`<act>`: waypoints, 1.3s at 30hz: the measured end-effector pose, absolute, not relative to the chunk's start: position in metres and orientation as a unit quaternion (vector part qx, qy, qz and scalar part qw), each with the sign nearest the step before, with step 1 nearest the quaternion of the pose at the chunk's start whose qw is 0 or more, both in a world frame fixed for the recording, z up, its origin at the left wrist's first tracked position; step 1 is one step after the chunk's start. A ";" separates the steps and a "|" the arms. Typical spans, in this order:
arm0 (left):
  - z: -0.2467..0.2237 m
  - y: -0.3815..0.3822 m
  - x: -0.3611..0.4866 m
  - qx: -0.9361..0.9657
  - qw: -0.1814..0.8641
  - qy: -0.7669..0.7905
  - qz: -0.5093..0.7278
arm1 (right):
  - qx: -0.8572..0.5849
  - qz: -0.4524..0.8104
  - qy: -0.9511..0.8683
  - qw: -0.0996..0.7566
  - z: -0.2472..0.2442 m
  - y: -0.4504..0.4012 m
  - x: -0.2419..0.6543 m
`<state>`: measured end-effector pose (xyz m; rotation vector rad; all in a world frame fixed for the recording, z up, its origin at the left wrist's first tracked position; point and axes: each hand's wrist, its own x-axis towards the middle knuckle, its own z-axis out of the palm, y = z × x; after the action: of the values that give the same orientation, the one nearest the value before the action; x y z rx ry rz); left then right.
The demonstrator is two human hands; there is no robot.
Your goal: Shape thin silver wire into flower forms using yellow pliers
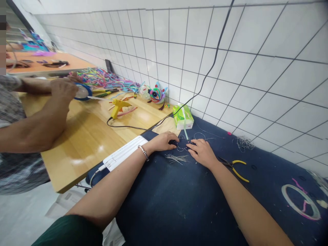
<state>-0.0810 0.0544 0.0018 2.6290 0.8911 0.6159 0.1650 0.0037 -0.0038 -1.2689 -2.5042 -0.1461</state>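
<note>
A thin wire bent into several loops [181, 149] lies on the dark blue table covering [169, 201], between my two hands. My left hand [166, 141] rests at its left side, thumb and forefinger apart and touching or nearly touching the wire. My right hand [203, 152] lies rather flat on the other side, fingers stretched toward the loops. Just below sits a small pile of short straight wires [176, 158]. Pliers with yellow handles [240, 162] lie beside my right forearm. A pale green ribbon [185, 128] hangs down from the tissue pack [183, 117] behind the loops.
A white power strip [125, 152] stands left of my left wrist. On the wooden table [84, 136] are a yellow glue gun [119, 108] and colourful strips [107, 78]. A co-worker's arms [48, 112] reach in there. Tangled wire [244, 143] and a tape roll [285, 194] lie right.
</note>
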 end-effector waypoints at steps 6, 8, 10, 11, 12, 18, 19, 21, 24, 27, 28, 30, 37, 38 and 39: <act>0.005 0.050 -0.078 0.918 0.140 0.303 0.213 | -0.422 -0.054 -0.886 0.186 -0.003 0.002 0.157; 0.005 0.051 -0.077 0.918 0.137 0.306 0.214 | -0.409 -0.051 -0.893 0.181 -0.004 0.001 0.153; 0.003 0.052 -0.077 0.917 0.133 0.310 0.214 | -0.400 -0.048 -0.898 0.176 -0.005 0.001 0.151; 0.003 0.052 -0.077 0.916 0.130 0.313 0.214 | -0.398 -0.047 -0.899 0.173 -0.005 0.001 0.151; 0.003 0.052 -0.077 0.916 0.127 0.316 0.213 | -0.398 -0.046 -0.900 0.172 -0.005 0.001 0.150; 0.004 0.050 -0.074 0.918 0.096 0.330 0.197 | -0.385 -0.038 -0.906 0.171 -0.006 0.005 0.153; 0.004 0.049 -0.073 0.918 0.092 0.332 0.195 | -0.382 -0.038 -0.907 0.173 -0.006 0.005 0.154; 0.003 0.049 -0.072 0.918 0.088 0.335 0.194 | -0.378 -0.037 -0.908 0.176 -0.006 0.006 0.154; 0.002 0.050 -0.070 0.916 0.086 0.338 0.198 | -0.375 -0.037 -0.909 0.178 -0.007 0.007 0.156; 0.002 0.049 -0.069 0.913 0.090 0.339 0.207 | -0.382 -0.041 -0.906 0.178 -0.007 0.006 0.157; 0.002 0.049 -0.069 0.912 0.092 0.339 0.210 | -0.386 -0.041 -0.904 0.178 -0.007 0.006 0.157; 0.003 0.048 -0.069 0.910 0.096 0.341 0.215 | -0.392 -0.041 -0.901 0.181 -0.006 0.006 0.157; -0.002 0.052 -0.067 0.914 0.122 0.322 0.213 | -0.405 -0.051 -0.893 0.188 -0.004 0.007 0.154; -0.003 0.054 -0.067 0.917 0.127 0.314 0.212 | -0.406 -0.052 -0.893 0.186 -0.004 0.007 0.153; -0.004 0.055 -0.068 0.919 0.131 0.307 0.213 | -0.406 -0.051 -0.893 0.185 -0.005 0.008 0.152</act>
<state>-0.0678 0.0554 -0.0042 2.6675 0.8901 0.6176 0.1523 0.0080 -0.0049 -1.1453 -2.5182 -0.1449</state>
